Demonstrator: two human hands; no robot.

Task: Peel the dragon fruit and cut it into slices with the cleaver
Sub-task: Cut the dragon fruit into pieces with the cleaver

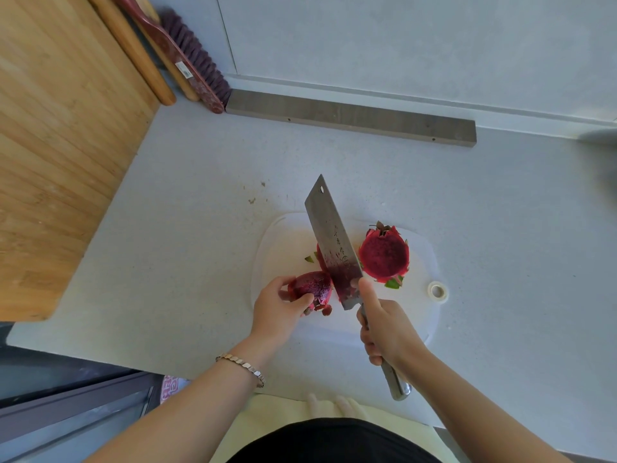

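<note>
A white cutting board point(287, 242) lies on the pale counter. One dragon fruit half point(384, 253) sits on the board's right side, its dark red flesh facing up. My left hand point(277, 307) grips another dragon fruit piece point(312, 289) at the board's left edge. The cleaver point(334, 245) stands with its blade between the two pieces, stained with red juice, its edge next to the held piece. Around the cleaver's metal handle curls my right hand point(384, 325), thumb lying along the blade's base. A further bit of fruit behind the blade is mostly hidden.
A large wooden board point(63, 128) leans at the left. A brush point(197, 61) and wooden sticks stand in the back corner. A grey wooden bar point(350, 116) lies along the wall. A small roll of tape point(437, 290) sits at the board's right edge.
</note>
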